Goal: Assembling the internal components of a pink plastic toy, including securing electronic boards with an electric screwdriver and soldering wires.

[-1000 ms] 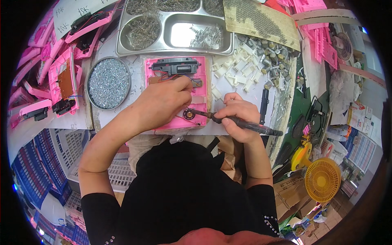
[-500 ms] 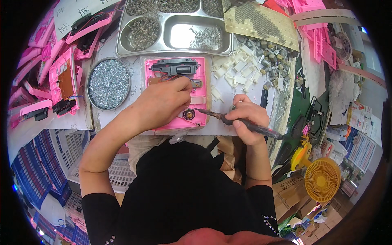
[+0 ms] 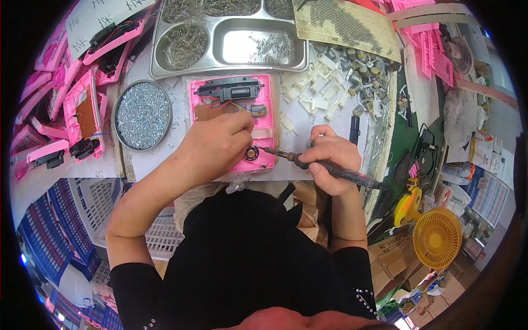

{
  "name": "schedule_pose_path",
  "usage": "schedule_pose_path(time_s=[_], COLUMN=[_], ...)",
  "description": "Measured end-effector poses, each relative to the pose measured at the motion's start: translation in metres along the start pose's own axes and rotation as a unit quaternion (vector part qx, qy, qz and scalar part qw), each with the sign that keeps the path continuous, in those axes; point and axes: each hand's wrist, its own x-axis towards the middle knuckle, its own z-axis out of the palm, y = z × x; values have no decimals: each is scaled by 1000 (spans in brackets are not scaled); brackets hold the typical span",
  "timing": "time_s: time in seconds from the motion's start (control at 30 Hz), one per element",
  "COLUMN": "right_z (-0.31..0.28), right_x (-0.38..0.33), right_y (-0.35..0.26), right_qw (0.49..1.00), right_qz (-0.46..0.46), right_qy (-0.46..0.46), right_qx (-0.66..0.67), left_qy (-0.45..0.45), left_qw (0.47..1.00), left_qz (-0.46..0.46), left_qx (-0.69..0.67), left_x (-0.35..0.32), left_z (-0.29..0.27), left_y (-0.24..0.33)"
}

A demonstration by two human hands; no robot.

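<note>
My left hand (image 3: 217, 144) is closed in a pinch over the near part of a pink plastic housing (image 3: 267, 160); whatever sits between its fingertips is hidden. Beside those fingers, a small round speaker (image 3: 251, 153) lies in the housing. In my right hand (image 3: 338, 155) is a soldering iron (image 3: 352, 175), its tip pointing left and reaching the speaker's right edge; contact is too small to tell. Across the housing's far end runs a black mechanism (image 3: 230, 88). Red, blue and yellow wires lie between it and a brown circuit board (image 3: 207, 113), partly covered by my left hand.
A round dish of small metal screws (image 3: 143, 115) stands left of the housing. Behind is a steel compartment tray (image 3: 231, 70) with springs. White plastic parts (image 3: 319, 88) and small motors (image 3: 371, 82) pile up at right. Pink housings (image 3: 82, 115) crowd the left; a yellow fan (image 3: 437, 237) stands lower right.
The whole view has shifted slightly left. My left hand has drawn a little toward me, uncovering more wires and circuit board. The soldering iron stays near the speaker.
</note>
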Motion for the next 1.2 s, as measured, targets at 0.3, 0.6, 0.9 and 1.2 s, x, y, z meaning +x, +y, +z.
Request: schedule_pose_path(time_s=[0.3,0.6,0.9,1.2], right_z=[6,7,8,13], right_x=[0,-1,0,0], right_y=[-1,-1,2,-7], right_qw=[1000,999,999,997], right_qz=[-3,-2,-8,-13], right_qy=[3,-1,-10,6], right_qx=[-31,-38,-53,-74], left_qy=[-3,-20,-7,-26], left_qw=[997,995,993,995], left_qz=[-4,-11,13,-6], left_qx=[80,93,114,92], left_x=[-5,-4,-1,-1], left_z=[4,5,7,8], left_y=[6,12,12,13])
